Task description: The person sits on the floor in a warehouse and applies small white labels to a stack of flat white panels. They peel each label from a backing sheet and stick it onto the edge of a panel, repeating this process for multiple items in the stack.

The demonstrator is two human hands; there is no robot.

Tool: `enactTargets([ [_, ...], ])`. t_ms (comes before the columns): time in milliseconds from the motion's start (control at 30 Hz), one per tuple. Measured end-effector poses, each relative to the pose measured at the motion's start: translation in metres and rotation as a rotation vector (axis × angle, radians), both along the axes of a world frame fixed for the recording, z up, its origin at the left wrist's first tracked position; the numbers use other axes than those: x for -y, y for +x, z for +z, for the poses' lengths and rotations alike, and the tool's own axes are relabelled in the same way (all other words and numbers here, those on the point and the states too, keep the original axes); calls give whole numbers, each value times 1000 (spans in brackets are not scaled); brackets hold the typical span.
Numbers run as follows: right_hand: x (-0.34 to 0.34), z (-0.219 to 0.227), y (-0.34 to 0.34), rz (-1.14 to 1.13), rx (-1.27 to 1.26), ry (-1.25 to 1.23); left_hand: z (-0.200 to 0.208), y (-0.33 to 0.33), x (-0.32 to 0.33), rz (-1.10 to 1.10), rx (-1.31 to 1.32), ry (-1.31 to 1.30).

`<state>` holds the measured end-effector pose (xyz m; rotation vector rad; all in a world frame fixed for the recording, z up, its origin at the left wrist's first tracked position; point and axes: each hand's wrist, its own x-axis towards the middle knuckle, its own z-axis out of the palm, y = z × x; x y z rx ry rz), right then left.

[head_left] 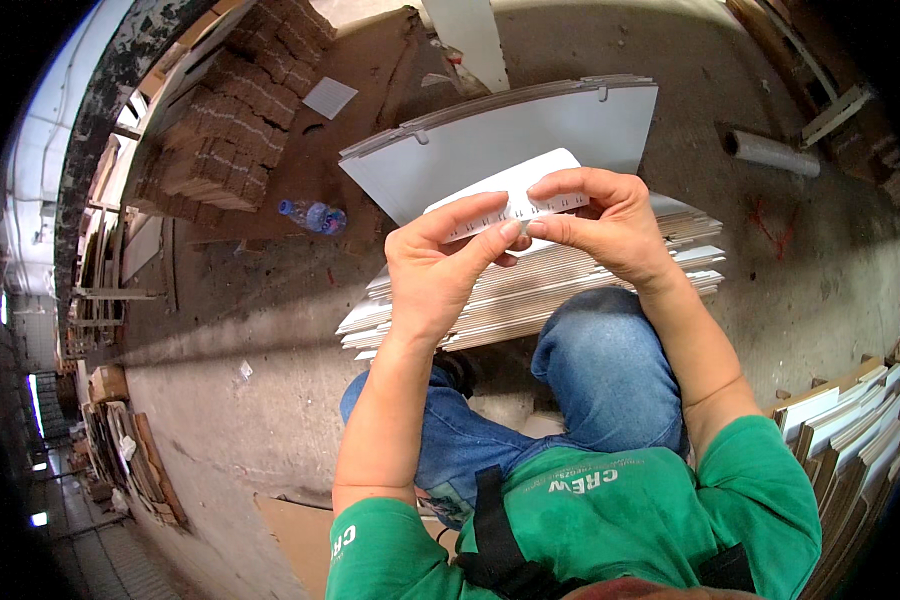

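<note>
In front of me, my left hand (432, 262) and my right hand (610, 228) come together over a stack of flat cardboard pieces (515, 300) with white faces. Between thumb and fingers, each hand pinches a thin white strip (517, 203) with a row of small dark marks along it. The two thumb tips nearly meet at the middle of the strip's near edge. My fingers cover parts of it, and I cannot tell what kind of strip it is. Just beyond, large white cardboard panels (500, 145) with small notches stand tilted on the stack.
Bundled brown cardboard (235, 120) is piled at the far left, near a plastic bottle (313, 216) lying on the floor. A pale roll (770, 152) lies at the far right. More white-and-brown boards (850, 420) stand close on my right. My knees (610, 370) border the stack.
</note>
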<state>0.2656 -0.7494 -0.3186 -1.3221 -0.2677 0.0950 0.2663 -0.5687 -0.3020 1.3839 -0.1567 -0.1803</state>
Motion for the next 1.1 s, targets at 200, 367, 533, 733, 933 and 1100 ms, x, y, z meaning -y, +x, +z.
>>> enactTargets([
  [200, -1, 0, 0, -68, 14, -53, 0, -1, 0, -8, 53, 3],
  [367, -2, 1, -2, -64, -36, -67, 0, 0, -3, -21, 124, 49],
  [533, -4, 3, -2, -91, -26, -100, 0, 2, -5, 18, 244, 266],
  [733, -4, -4, 1, -119, -17, -135, -1, 4, -6, 1, 226, 347],
  [933, -6, -2, 4, -138, -35, -205, -3, 8, -5, -25, 125, 312],
  [1100, 2, -5, 5, -31, -141, -145, -2, 10, -9, -77, -15, 236],
])
